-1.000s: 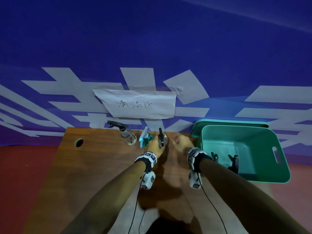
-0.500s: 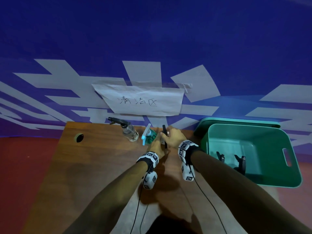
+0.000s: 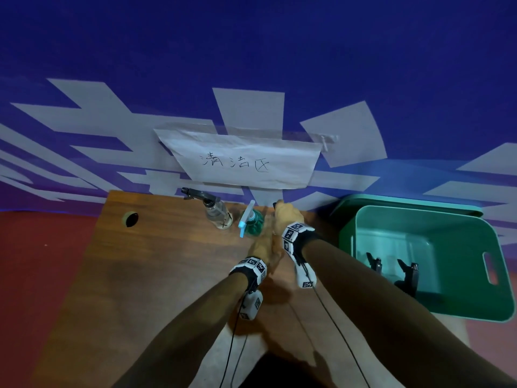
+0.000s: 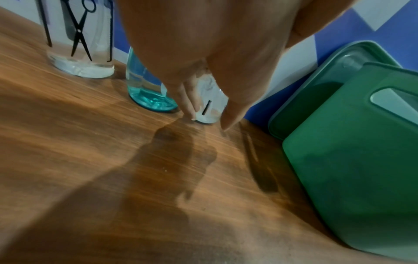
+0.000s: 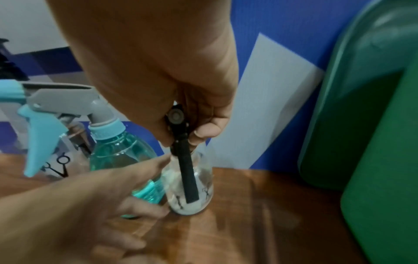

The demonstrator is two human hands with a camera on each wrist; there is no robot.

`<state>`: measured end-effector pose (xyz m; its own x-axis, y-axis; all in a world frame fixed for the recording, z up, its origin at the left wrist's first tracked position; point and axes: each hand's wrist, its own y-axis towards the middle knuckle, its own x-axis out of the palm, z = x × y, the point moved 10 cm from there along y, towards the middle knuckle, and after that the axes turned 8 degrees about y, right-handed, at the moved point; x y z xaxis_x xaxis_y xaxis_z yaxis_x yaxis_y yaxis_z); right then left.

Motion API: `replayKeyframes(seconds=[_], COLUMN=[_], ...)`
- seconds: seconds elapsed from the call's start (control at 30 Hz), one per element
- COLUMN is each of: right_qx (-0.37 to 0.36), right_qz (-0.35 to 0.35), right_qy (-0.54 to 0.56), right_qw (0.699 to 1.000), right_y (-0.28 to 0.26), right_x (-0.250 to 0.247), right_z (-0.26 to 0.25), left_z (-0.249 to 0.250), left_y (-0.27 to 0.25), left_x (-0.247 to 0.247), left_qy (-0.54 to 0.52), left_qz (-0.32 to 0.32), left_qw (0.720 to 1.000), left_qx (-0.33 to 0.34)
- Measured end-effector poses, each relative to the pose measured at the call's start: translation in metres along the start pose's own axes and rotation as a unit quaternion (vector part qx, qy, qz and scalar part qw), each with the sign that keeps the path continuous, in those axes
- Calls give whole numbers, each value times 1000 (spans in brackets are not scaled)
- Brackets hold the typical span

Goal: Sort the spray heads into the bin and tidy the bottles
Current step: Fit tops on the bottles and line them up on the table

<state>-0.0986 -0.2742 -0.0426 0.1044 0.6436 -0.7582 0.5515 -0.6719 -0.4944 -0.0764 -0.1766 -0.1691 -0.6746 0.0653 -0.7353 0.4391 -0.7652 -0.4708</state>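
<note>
The right hand (image 5: pixel 181 100), which a second ago lay beside the small clear bottle (image 5: pixel 192 189), is now curled round its black spray head (image 5: pixel 177 123); the left hand (image 4: pixel 203 59) is wrapped about that bottle's body, steadying it on the wooden table (image 3: pixel 156 275); unscrewing is judged to be starting. Two black heads (image 3: pixel 391 268) already lie in the green bin (image 3: pixel 436 312); the teal bottle (image 3: pixel 253 224) and the larger clear bottle (image 3: pixel 218 215) keep theirs. On the paper sign (image 3: pixel 237 161) "清洁区" is handwritten; scissor motifs are printed on the clear bottles.
</note>
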Motion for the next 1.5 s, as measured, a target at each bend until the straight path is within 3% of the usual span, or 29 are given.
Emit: replayKeyframes(seconds=[0.07,0.13,0.3,0.47,0.7,0.87,1.5], right_qx=[-43,-63,-32,1,-5,2,39], right_qz=[-5,-17,-23,-23,-29,-5,22], right_qy=[-42,-56,-47,-1,16,11,32], right_qw=[998,996,998,1000,999,1000,998], right_y=[2,5,11,12,13,11,1], right_x=[-4,-3,6,9,8,11,13], right_z=[-4,-3,11,14,22,16,17], left_z=[8,16,34,23,21,20,37], left_y=[-9,-21,-23,-15,1,-1,-13], left_x=[-13,-28,-48,-58,-55,-61,-75], left_qy=[-67,-58,-95,-121,-13,-47,42], left_qz=[12,14,33,64,52,65,28], left_qw=[998,998,995,989,997,995,998], left_qx=[9,0,8,-57,-60,-55,-32])
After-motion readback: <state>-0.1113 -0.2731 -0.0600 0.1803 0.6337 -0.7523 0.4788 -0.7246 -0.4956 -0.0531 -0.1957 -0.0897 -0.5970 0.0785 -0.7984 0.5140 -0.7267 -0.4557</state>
